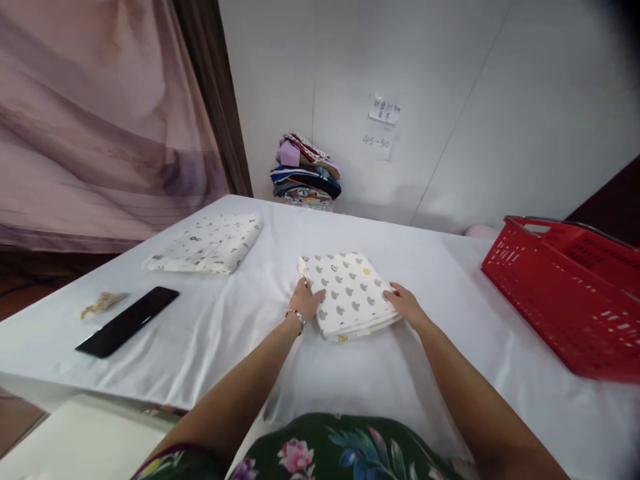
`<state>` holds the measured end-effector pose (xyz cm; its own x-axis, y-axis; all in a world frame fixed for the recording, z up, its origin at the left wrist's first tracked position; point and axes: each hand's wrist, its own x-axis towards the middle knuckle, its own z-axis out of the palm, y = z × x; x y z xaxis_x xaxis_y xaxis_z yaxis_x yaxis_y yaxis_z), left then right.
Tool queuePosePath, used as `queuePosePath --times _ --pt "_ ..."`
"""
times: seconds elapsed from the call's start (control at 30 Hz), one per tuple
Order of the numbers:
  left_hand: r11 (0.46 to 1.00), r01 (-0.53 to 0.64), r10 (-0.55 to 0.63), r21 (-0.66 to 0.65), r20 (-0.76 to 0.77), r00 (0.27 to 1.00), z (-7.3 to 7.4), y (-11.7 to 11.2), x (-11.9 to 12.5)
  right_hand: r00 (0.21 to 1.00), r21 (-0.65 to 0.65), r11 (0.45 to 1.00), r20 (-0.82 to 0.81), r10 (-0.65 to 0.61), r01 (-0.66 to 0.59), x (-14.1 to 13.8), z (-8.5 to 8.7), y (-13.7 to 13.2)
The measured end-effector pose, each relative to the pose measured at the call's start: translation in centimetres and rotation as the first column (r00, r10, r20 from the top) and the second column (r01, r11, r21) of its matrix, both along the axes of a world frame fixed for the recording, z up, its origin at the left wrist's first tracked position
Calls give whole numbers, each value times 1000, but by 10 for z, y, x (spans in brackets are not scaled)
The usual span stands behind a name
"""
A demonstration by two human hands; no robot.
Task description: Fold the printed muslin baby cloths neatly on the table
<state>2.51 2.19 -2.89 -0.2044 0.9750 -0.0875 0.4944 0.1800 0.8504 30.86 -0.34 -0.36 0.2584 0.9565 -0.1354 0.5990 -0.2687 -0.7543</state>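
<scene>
1. White table (220, 327) fills the frame's lower half.
2. Folded patterned cloth (350, 293) lies at frame centre, seemingly being squared up.
3. Left hand (306, 300) and right hand (407, 305) rest spread flat against its sides, clasping nothing; lifting it would call for fingers underneath.

You have a soft, matt folded white cloth printed with grey shapes (350, 293) on a smooth matt white tablecloth (225, 320), a glossy flat black phone (127, 321) (glass-smooth) and a red perforated plastic basket (550, 300).
</scene>
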Motion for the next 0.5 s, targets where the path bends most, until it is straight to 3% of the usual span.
queuePosePath --times 0.1,0.2,0.3,0.4,0.47,0.5 --pt "999 -3 1 37 36 999 8 12 0 998 8 999 -44 52 -51 -14 -6 -11" --pt "998 7 -10 59 61 998 14 29 -15 984 22 993 -139 115 -113 -24 -16 -29" --pt "999 49 -49 15 14 999 14 35 -34 956 56 996 -281 88 -75 -26 -25 -43" --pt "998 47 -45 30 -57 997 10 21 -46 956 190 981 -281 83 -29 -22 -28 -53" --pt "978 82 -49 189 -173 984 10 3 -51 976 338 940 -185 113 -45 -20 -25 -60" --pt "942 138 -59 307 -252 966 11 -7 -52 982 404 911 -129 139 -76 -20 -23 -64"
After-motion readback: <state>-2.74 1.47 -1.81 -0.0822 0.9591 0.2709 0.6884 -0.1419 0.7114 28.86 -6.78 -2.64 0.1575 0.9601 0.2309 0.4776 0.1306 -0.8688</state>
